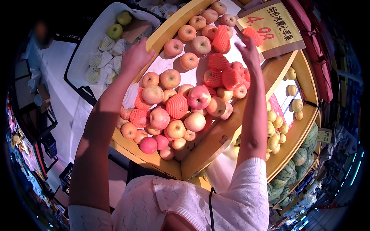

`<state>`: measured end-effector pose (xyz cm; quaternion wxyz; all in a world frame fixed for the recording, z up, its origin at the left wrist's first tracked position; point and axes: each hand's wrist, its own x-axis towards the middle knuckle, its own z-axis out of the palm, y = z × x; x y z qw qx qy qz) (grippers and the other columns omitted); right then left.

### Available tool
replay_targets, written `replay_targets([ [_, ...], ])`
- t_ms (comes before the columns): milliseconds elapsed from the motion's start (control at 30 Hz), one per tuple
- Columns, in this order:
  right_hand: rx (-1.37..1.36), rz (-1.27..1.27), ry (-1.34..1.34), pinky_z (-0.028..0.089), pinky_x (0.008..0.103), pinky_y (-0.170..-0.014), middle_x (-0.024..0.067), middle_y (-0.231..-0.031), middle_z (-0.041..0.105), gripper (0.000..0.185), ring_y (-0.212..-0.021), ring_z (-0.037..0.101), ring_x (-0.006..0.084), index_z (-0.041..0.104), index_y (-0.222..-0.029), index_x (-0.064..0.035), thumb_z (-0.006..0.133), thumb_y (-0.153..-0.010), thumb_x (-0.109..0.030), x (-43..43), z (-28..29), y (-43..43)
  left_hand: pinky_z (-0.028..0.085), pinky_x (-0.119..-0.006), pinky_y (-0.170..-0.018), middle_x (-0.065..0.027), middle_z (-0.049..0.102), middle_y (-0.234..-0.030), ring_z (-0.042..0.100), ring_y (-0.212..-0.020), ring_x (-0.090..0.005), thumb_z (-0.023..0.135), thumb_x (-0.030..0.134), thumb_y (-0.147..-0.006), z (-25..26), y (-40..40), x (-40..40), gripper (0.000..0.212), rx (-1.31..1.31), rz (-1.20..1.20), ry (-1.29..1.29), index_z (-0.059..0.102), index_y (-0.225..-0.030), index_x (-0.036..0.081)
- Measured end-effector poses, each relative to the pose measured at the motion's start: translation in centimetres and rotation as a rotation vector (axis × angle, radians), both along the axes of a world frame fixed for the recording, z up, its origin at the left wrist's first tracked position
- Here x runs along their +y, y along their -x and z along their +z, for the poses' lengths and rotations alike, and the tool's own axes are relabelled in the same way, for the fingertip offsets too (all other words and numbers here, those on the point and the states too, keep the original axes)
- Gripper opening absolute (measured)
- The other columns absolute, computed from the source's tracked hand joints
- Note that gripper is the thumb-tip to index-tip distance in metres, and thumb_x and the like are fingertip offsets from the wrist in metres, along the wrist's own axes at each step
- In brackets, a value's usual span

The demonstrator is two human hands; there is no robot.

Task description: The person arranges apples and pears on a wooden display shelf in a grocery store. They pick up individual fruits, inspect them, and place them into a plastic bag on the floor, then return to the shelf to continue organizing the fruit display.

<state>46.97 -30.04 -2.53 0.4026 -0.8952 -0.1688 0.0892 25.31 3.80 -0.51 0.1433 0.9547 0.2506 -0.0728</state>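
My left hand (138,56) rests at the upper left edge of a yellow wooden display bin (173,17); its fingers lie near the rim, and what they grip cannot be told. My right hand (249,50) is raised at the bin's right side, fingers apart, beside a red foam net (252,36) in front of a price sign (273,26). Between my arms many apples lie in the bin: loose ones such as a large pink-red apple (199,97), and several in red foam nets, such as a netted apple (177,106). A white foam net (130,96) sits by my left forearm.
A white-lined crate (82,62) with green fruit, many in white nets, stands at the upper left. A wooden divider (214,141) separates the apples from a bin of small yellow fruit (272,130). Watermelons (299,156) lie farther right. Folded red fabric (318,52) borders the upper right.
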Motion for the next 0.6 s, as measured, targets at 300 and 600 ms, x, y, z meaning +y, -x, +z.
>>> replay_targets([
  [300, 0.040, 0.038, 0.345, 0.053, 0.0459, -0.084, 0.0188, -0.129, 0.051, 0.064, -0.106, 0.060, 0.0361, 0.049, -0.134, -0.0093, 0.074, -0.080, -0.035, -4.8, -1.6, 11.7, 0.051, -0.050, -0.083, -0.0161, 0.068, -0.109, 0.065, -0.101, -0.0368, 0.065, 0.039, -0.085, 1.2, -0.4, -0.6, 0.046, 0.055, 0.003, 0.013, 0.052, -0.118, 0.009],
  [600, 0.986, -0.358, -0.869, 0.050, 0.0336, -0.054, 0.0093, -0.097, 0.066, 0.049, -0.077, 0.066, 0.0258, 0.056, -0.117, -0.0094, 0.044, -0.096, -0.052, -5.1, -2.0, 2.3, 0.051, -0.049, -0.086, -0.0168, 0.067, -0.114, 0.063, -0.105, -0.0365, 0.064, 0.039, -0.085, 1.1, -0.4, -0.7, 0.051, 0.057, 0.036, 0.002, 0.051, -0.123, 0.008],
])
